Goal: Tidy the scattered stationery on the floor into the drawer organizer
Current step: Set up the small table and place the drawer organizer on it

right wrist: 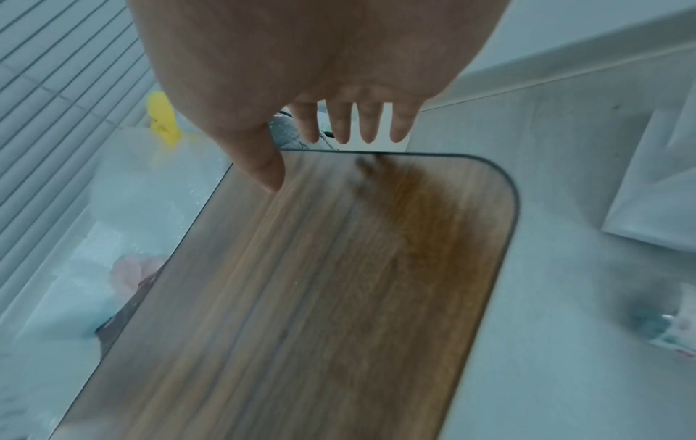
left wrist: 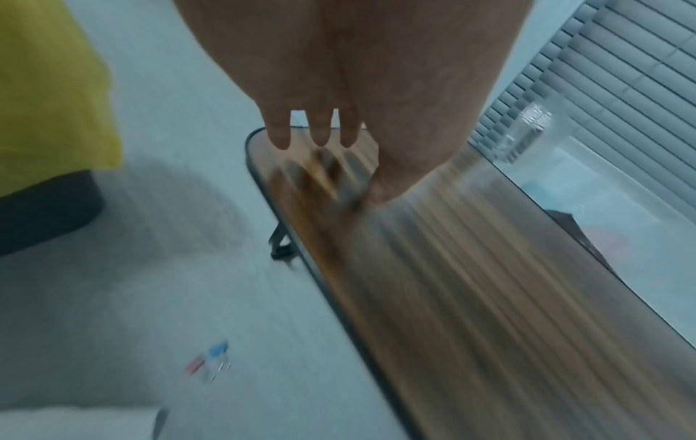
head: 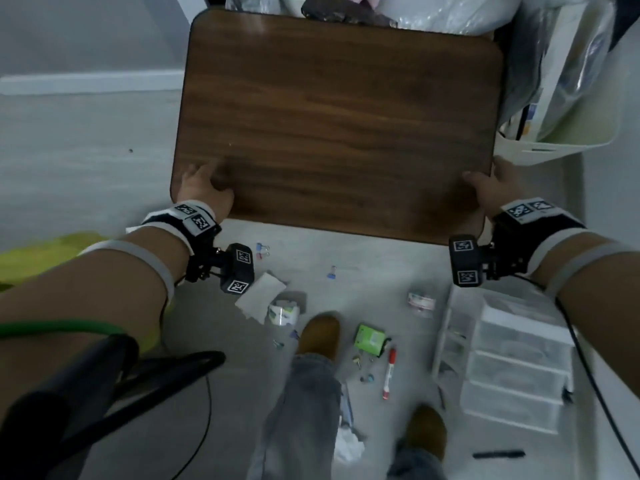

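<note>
The white drawer organizer [head: 512, 362] stands on the floor at the right. Stationery lies scattered on the floor: a red marker [head: 389, 372], a green box [head: 370, 337], a tape roll [head: 282, 311], binder clips [head: 262, 251] [left wrist: 211, 358], a white card [head: 261, 294], a small packet [head: 420, 301] and a black pen [head: 498, 454]. Above them is a brown wooden tabletop [head: 339, 116] [left wrist: 471, 282] [right wrist: 339, 282]. My left hand [head: 204, 190] [left wrist: 339, 98] is at its near left corner, thumb on the top, fingers straight. My right hand [head: 491, 185] [right wrist: 320, 74] is at the near right corner, thumb at the edge, fingers straight.
A white bin [head: 568, 140] with plastic bags stands behind the table at the right. A yellow-green thing [head: 41, 258] and a black frame [head: 104, 393] are at the left. My feet in brown shoes [head: 320, 336] [head: 427, 431] stand among the stationery.
</note>
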{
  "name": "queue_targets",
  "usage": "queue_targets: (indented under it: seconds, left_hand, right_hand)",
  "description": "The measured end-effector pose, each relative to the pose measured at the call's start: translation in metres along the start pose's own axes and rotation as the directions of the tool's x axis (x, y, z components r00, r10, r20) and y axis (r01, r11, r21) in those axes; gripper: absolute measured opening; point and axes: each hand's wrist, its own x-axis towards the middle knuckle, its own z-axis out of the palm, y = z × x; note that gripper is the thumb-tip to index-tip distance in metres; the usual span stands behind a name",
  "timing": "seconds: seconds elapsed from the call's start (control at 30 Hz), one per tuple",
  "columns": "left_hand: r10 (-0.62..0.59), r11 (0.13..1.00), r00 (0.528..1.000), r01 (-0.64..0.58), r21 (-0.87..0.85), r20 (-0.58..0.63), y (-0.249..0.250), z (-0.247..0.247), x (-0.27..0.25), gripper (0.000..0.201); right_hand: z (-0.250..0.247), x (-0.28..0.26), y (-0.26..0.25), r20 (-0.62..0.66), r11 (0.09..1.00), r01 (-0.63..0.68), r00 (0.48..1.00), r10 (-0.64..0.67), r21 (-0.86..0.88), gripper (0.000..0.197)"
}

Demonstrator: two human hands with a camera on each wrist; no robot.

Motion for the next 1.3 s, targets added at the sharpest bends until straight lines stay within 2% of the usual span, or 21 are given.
queue_targets:
  seconds: [0.07, 0.17, 0.2, 0.27, 0.33, 0.4, 0.5, 0.67, 0.73, 0.83, 0.93, 1.03, 1.2, 1.3]
  left_hand:
    - [0.017, 1.0, 0.996, -0.016, -0.022, 0.084, 0.01, 0.011, -0.049, 0.062]
    - [0.049, 0.993, 0.985, -0.031, -0.113, 0.167, 0.034, 0.025, -0.124, 0.055]
    - [0.03, 0.989, 0.981, -0.002, -0.146, 0.191, 0.04, 0.029, -0.148, 0.052]
    - [0.007, 0.974, 0.976, 0.042, -0.224, 0.216, 0.049, 0.034, -0.198, 0.047]
    - [0.018, 0.96, 0.982, 0.036, -0.278, 0.189, 0.053, 0.034, -0.243, 0.041]
    - [0.01, 0.947, 0.987, 0.043, -0.318, 0.163, 0.049, 0.038, -0.291, 0.036]
    - [-0.005, 0.937, 0.986, 0.063, -0.345, 0.166, 0.037, 0.048, -0.354, 0.031]
    - [-0.029, 0.928, 0.982, 0.096, -0.359, 0.188, 0.01, 0.08, -0.432, 0.026]
    - [-0.052, 0.921, 0.975, 0.132, -0.367, 0.218, -0.001, 0.101, -0.445, 0.025]
    - [-0.063, 0.924, 0.961, 0.158, -0.348, 0.269, -0.008, 0.139, -0.455, 0.02]
    - [-0.04, 0.909, 0.939, 0.176, -0.377, 0.342, 0.001, 0.19, -0.446, 0.009]
    - [0.06, 0.904, 0.905, 0.13, -0.408, 0.42, 0.028, 0.258, -0.419, 0.008]
    - [0.217, 0.894, 0.849, 0.025, -0.447, 0.481, 0.085, 0.373, -0.388, 0.041]
    - [0.256, 0.92, 0.809, -0.034, -0.392, 0.53, 0.119, 0.422, -0.375, 0.071]
  right_hand:
    - [-0.008, -0.027, 0.006, 0.074, 1.0, 0.015, 0.997, -0.014, -0.006, 0.055]
    - [-0.031, -0.04, 0.038, 0.168, 0.997, 0.04, 0.985, -0.029, -0.063, 0.084]
    - [-0.041, -0.056, 0.041, 0.214, 0.993, 0.05, 0.977, -0.026, -0.105, 0.086]
    - [-0.06, -0.094, 0.043, 0.293, 0.974, 0.111, 0.955, -0.05, -0.195, 0.069]
    - [-0.079, -0.124, 0.051, 0.378, 0.927, 0.23, 0.92, -0.107, -0.297, 0.051]
    - [-0.102, -0.156, 0.066, 0.445, 0.876, 0.331, 0.882, -0.155, -0.351, 0.047]
    - [-0.131, -0.196, 0.09, 0.506, 0.834, 0.381, 0.85, -0.147, -0.398, 0.044]
    - [-0.155, -0.228, 0.154, 0.521, 0.752, 0.389, 0.851, -0.071, -0.533, 0.035]
    - [-0.157, -0.227, 0.183, 0.509, 0.711, 0.377, 0.86, -0.032, -0.593, 0.032]
    - [-0.158, -0.218, 0.23, 0.445, 0.695, 0.315, 0.896, 0.006, -0.646, 0.036]
    - [-0.153, -0.202, 0.275, 0.374, 0.748, 0.206, 0.925, 0.061, -0.631, 0.038]
    - [-0.15, -0.171, 0.327, 0.195, 0.826, 0.01, 0.973, 0.122, -0.563, 0.045]
    - [-0.152, -0.111, 0.398, -0.06, 0.886, -0.178, 0.984, 0.169, -0.428, 0.067]
    - [-0.156, -0.078, 0.428, -0.073, 0.894, -0.267, 0.963, 0.259, -0.36, 0.067]
